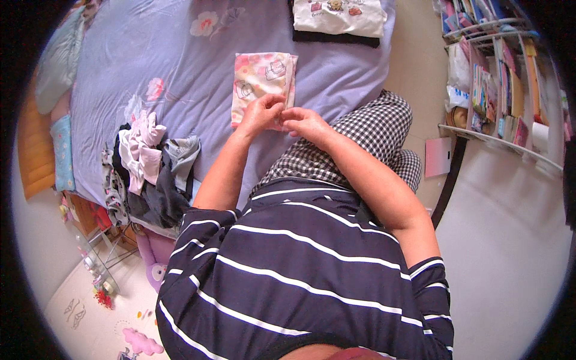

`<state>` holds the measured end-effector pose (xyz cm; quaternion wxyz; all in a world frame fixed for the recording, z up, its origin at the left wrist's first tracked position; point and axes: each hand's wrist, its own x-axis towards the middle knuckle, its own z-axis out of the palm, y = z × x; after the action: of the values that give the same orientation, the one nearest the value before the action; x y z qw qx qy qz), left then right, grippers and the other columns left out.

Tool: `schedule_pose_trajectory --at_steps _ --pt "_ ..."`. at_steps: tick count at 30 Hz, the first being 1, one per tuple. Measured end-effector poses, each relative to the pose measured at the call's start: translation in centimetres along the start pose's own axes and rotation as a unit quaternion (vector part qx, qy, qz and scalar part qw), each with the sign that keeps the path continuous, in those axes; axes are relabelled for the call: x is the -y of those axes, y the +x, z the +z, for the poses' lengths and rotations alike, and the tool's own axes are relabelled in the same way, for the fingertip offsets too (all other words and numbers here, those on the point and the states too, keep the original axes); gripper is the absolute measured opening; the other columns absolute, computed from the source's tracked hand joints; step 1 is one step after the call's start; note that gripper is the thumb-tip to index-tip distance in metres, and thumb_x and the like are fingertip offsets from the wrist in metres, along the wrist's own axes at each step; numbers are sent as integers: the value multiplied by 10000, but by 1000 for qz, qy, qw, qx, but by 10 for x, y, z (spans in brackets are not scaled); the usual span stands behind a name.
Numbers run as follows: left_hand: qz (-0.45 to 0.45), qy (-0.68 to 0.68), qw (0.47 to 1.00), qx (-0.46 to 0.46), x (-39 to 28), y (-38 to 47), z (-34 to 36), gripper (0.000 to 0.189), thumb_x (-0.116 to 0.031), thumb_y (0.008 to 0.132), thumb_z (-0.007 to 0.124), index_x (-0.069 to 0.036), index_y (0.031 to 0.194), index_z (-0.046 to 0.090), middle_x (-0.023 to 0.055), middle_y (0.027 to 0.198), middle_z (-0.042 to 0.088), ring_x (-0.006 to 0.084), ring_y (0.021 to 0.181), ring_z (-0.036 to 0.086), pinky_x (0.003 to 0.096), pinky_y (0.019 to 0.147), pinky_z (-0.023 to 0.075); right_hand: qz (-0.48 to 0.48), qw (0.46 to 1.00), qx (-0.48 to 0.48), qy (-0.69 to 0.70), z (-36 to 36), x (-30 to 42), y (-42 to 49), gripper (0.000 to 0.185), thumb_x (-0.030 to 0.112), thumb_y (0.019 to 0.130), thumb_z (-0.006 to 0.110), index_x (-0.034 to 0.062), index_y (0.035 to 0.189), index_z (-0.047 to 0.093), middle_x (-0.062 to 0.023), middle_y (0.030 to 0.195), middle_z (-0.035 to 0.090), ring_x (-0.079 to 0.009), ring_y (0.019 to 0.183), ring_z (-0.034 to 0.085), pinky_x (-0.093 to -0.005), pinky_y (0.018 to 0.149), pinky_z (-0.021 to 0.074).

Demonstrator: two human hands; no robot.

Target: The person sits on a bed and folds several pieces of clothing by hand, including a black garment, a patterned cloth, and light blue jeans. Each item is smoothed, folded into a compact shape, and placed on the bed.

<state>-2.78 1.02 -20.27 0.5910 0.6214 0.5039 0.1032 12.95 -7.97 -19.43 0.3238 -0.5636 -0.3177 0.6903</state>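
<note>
A folded pink, white and cream cloth [258, 67] with printed cartoon figures lies on the lavender bed sheet [189, 63] in front of me. My left hand [264, 112] is over its lower part, thumb and fingers bent towards its right edge. Close beside it, my right hand [307, 125] reaches the lower right corner of the cloth with curled fingers. The fingertips of both hands almost meet there. Whether either one pinches the fabric cannot be made out.
A rumpled heap of clothes [141, 153] lies at the bed's left edge. Folded at the far right of the bed are a white printed garment [337, 18] and a black one [335, 38] beneath it. Bookshelves [504, 85] stand on the right. My checked trouser leg [355, 130] borders the bed.
</note>
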Motion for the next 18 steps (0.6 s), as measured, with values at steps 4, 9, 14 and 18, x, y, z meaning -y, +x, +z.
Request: schedule_pose_trajectory --at_steps 4,9,14,18 --pt "103 95 988 -60 -3 9 1 266 -117 871 620 -78 1130 663 88 1018 680 154 854 643 299 738 528 -135 968 -144 -152 1 0 -5 252 99 846 580 10 1068 658 -116 992 704 -204 874 669 -328 783 525" --pt "307 240 898 -206 -3 46 2 307 -95 808 609 -106 1110 661 121 1204 621 298 1118 575 407 965 448 -189 920 -178 -293 -4 6 -18 232 106 826 564 45 1023 670 -186 959 680 -308 860 659 -395 780 519" --pt "277 349 871 -206 12 72 13 495 -207 835 618 -201 1325 553 99 1406 489 348 1292 437 459 1078 355 -203 904 -168 -336 -4 6 -23 220 131 821 548 64 989 673 -205 948 659 -390 910 629 -474 821 500" --pt "223 483 826 -185 13 76 25 539 -358 883 529 -319 1415 453 79 1527 345 336 1398 306 544 1112 270 -209 901 -159 -345 -2 2 -22 211 125 823 543 64 978 674 -204 954 656 -392 913 628 -477 819 500"
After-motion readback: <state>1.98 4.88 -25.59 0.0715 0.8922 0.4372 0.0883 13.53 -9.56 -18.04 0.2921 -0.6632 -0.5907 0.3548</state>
